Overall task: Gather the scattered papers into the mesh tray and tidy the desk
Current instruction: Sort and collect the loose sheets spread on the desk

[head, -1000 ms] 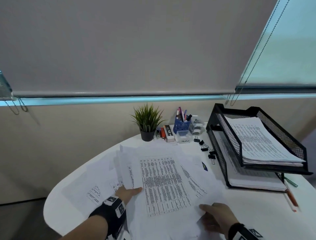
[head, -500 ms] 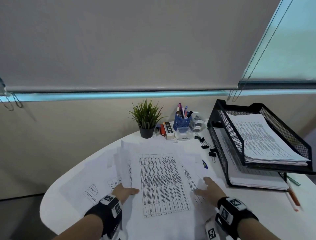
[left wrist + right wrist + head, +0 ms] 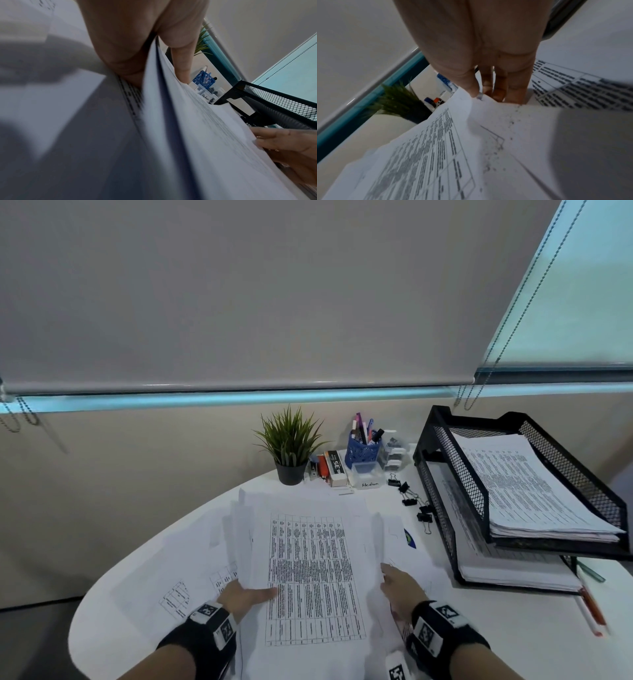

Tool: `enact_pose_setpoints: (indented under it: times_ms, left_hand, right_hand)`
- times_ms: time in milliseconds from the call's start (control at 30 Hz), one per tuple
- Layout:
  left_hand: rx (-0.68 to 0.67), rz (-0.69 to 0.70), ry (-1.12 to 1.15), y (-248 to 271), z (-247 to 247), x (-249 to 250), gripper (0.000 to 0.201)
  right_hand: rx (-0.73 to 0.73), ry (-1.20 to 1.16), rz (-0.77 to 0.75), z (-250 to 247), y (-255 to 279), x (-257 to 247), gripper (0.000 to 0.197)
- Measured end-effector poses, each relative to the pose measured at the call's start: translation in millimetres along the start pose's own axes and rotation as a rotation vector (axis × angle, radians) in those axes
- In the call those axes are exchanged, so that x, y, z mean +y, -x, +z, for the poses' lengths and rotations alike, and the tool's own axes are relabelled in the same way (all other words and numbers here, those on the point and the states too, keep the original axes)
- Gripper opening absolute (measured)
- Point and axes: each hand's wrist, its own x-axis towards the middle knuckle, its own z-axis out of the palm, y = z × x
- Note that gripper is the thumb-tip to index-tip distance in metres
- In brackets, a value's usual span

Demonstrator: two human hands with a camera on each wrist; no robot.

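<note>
The papers (image 3: 310, 563) lie in a loose heap at the middle of the tabletop (image 3: 513, 628), with a printed table sheet on top and stray sheets fanning out to the left. The left hand (image 3: 245, 597) holds the heap's left edge, thumb on top and fingers (image 3: 120, 54) beneath, evidently to lift that side and square the edges. The right hand (image 3: 399, 582) meets the right edge with fingers (image 3: 501, 86) nearly straight, pressing inward rather than gripping; the two hands appear placed opposite each other to crowd the sheets into one stack. The mesh tray (image 3: 565, 491) stands to the right, well apart from the heap, and both tiers already carry paper. Binder clips (image 3: 416, 505) lie between heap and tray. A potted plant (image 3: 291, 446) and a pen cup (image 3: 364, 448) stand at the far edge.
</note>
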Motion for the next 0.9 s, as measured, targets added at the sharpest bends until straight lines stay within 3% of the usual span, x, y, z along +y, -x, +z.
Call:
enact_pose_setpoints:
  times_ms: [100, 200, 233, 300, 400, 433, 467, 533, 567, 633, 700, 733, 800, 900]
  left_hand:
    - [-0.016, 0.01, -0.036, 7, -1, 4, 0.073]
    - [-0.009, 0.02, -0.035, -2, 0, -4, 0.122]
    - [0.004, 0.017, -0.034, -13, -1, -13, 0.127]
    - [0.017, -0.006, -0.038, -20, -2, -17, 0.113]
    - [-0.001, -0.027, 0.007, -9, -4, -13, 0.085]
    - [-0.006, -0.037, 0.015, -18, -5, -22, 0.086]
    - [0.004, -0.04, 0.02, -38, -5, -37, 0.101]
    - [0.046, -0.051, -0.007, -83, -3, -75, 0.127]
    - [0.043, -0.052, 0.019, -98, -3, -85, 0.13]
    - [0.018, -0.065, 0.024, -56, 0, -49, 0.108]
    - [0.023, -0.008, -0.002, -2, 3, -5, 0.043]
    - [0.015, 0.001, -0.005, 7, 3, 4, 0.021]
    - [0.033, 0.034, -0.017, 12, 0, 8, 0.019]
    - [0.05, 0.046, -0.011, 8, -5, 3, 0.021]
  right_hand:
    - [0.025, -0.014, -0.048, 4, -2, -4, 0.048]
    - [0.025, -0.025, -0.065, 6, -8, -5, 0.041]
    - [-0.011, -0.04, -0.079, 8, -8, -6, 0.035]
    - [-0.045, -0.031, -0.07, 10, -7, -11, 0.024]
    - [0.099, 0.011, -0.05, 10, -14, -8, 0.024]
    - [0.148, 0.037, -0.051, 10, -17, -6, 0.026]
    - [0.162, 0.018, -0.06, 11, -17, -6, 0.028]
    - [0.088, -0.088, -0.101, 15, -14, -9, 0.029]
    - [0.037, -0.118, -0.106, 17, -12, -12, 0.029]
    - [-0.004, -0.116, -0.101, 21, -12, -15, 0.03]
    - [0.094, -0.017, -0.046, 23, -15, -13, 0.028]
    - [0.167, 0.061, 0.007, 23, -16, -11, 0.03]
    - [0.238, 0.092, 0.09, 20, -15, -7, 0.045]
    - [0.195, -0.121, 0.132, 15, -16, -6, 0.064]
